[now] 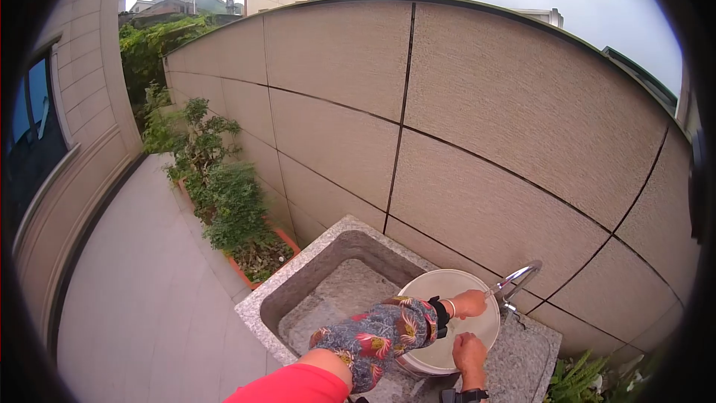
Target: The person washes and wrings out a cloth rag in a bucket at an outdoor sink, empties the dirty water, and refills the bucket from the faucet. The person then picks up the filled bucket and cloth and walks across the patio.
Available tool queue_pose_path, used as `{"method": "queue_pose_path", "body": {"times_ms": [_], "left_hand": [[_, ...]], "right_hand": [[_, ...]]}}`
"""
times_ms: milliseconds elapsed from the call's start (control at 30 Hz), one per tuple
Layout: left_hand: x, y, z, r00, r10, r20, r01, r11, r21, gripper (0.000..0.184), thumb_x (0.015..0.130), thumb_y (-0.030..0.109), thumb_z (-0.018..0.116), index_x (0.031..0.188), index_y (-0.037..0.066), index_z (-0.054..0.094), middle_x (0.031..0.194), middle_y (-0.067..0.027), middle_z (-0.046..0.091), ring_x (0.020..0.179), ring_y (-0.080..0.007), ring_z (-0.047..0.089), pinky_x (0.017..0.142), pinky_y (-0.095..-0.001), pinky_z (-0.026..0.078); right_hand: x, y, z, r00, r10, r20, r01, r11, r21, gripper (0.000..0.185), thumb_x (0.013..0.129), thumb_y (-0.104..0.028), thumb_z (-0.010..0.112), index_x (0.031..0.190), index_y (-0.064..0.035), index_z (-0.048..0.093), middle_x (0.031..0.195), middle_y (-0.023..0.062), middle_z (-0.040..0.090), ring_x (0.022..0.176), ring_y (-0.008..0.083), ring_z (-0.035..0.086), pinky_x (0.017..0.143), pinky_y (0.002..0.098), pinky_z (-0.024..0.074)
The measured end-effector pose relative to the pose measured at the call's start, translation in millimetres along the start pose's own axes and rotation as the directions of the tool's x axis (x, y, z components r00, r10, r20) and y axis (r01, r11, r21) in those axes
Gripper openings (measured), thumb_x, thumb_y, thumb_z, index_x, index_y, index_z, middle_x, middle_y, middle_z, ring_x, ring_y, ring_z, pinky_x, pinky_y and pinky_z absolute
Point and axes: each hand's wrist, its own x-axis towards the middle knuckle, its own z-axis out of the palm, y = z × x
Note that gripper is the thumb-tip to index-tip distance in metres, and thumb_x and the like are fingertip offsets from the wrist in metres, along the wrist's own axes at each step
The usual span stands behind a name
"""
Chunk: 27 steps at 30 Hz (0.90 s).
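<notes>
My left hand [468, 304], in a patterned sleeve cover [380, 336] with a bracelet at the wrist, is closed just below the spout of the chrome faucet [522, 275]. It is over the far side of a large white bucket [425, 283]. My right hand [468, 351], wearing a dark wristband, is curled closed over the bucket's near right side. What either hand holds, if anything, is too small or hidden to make out. The bucket stands in the right part of a grey stone sink [272, 313] and has pale liquid inside.
A tiled wall [514, 172] rises directly behind the sink. To the left, an orange planter [287, 242] with green shrubs [235, 201] stands against it. A paved walkway [149, 276] runs beside a building with a window [33, 97]. Plants [585, 380] grow at lower right.
</notes>
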Motion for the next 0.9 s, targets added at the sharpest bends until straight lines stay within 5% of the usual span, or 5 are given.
{"method": "queue_pose_path", "body": {"times_ms": [267, 467, 600, 833, 900], "left_hand": [[-54.9, -50.5, -51.0, 0.908, 0.281, -0.309, -0.219, 0.95, 0.222, 0.022, 0.08, 0.017, 0.049, 0.086, 0.001, 0.061, 0.083, -0.018, 0.062, 0.079, -0.0364, 0.059, 0.07, -0.0423, 0.046], [-124.0, -114.4, -95.3, 0.294, -0.028, -0.956, -0.287, 0.951, -0.117, 0.014, 0.083, 0.012, 0.05, 0.086, 0.003, 0.059, 0.083, -0.0134, 0.06, 0.077, -0.0282, 0.059, 0.067, -0.0367, 0.046], [-138.8, -200.7, -48.4, 0.472, -0.448, -0.759, 0.32, 0.889, -0.326, 0.025, 0.082, 0.027, 0.054, 0.093, 0.005, 0.059, 0.087, -0.015, 0.06, 0.082, -0.0274, 0.059, 0.072, -0.0367, 0.044], [-139.3, -223.7, 18.1, 0.809, -0.542, 0.225, 0.31, 0.068, -0.948, 0.039, 0.086, 0.034, 0.051, 0.107, 0.001, 0.053, 0.097, -0.0188, 0.059, 0.082, -0.0302, 0.061, 0.068, -0.0396, 0.052], [-140.1, -211.3, 17.2, 0.851, -0.496, 0.17, 0.269, 0.134, -0.954, 0.039, 0.087, 0.035, 0.049, 0.107, 0.002, 0.052, 0.096, -0.0189, 0.059, 0.08, -0.0292, 0.061, 0.069, -0.0389, 0.052]], "right_hand": [[0.3, -0.2, 4.6, 0.998, 0.03, 0.051, -0.027, 0.998, -0.056, 0.023, 0.081, -0.025, 0.052, 0.077, -0.0048, 0.063, 0.08, 0.0148, 0.062, 0.076, 0.0337, 0.059, 0.069, 0.0447, 0.0451], [1.2, -4.9, 6.1, 0.997, 0.072, 0.042, -0.067, 0.993, -0.1, 0.024, 0.08, -0.026, 0.053, 0.073, -0.005, 0.062, 0.077, 0.0142, 0.062, 0.075, 0.0321, 0.06, 0.068, 0.0435, 0.045], [2.2, -3.9, 8.7, 0.996, 0.077, 0.034, -0.072, 0.99, -0.125, 0.025, 0.08, -0.026, 0.053, 0.073, -0.0047, 0.062, 0.077, 0.0144, 0.062, 0.076, 0.0321, 0.06, 0.068, 0.0434, 0.0449], [0.2, -4.9, 5.8, 0.997, 0.071, 0.028, -0.067, 0.988, -0.138, 0.024, 0.08, -0.026, 0.053, 0.073, -0.0046, 0.062, 0.078, 0.0145, 0.062, 0.076, 0.0323, 0.06, 0.069, 0.0435, 0.045], [-0.3, -3.6, 7.5, 0.998, 0.062, 0.033, -0.057, 0.987, -0.149, 0.024, 0.08, -0.025, 0.053, 0.073, -0.0045, 0.062, 0.078, 0.0146, 0.062, 0.077, 0.0322, 0.06, 0.069, 0.0435, 0.045]]}}
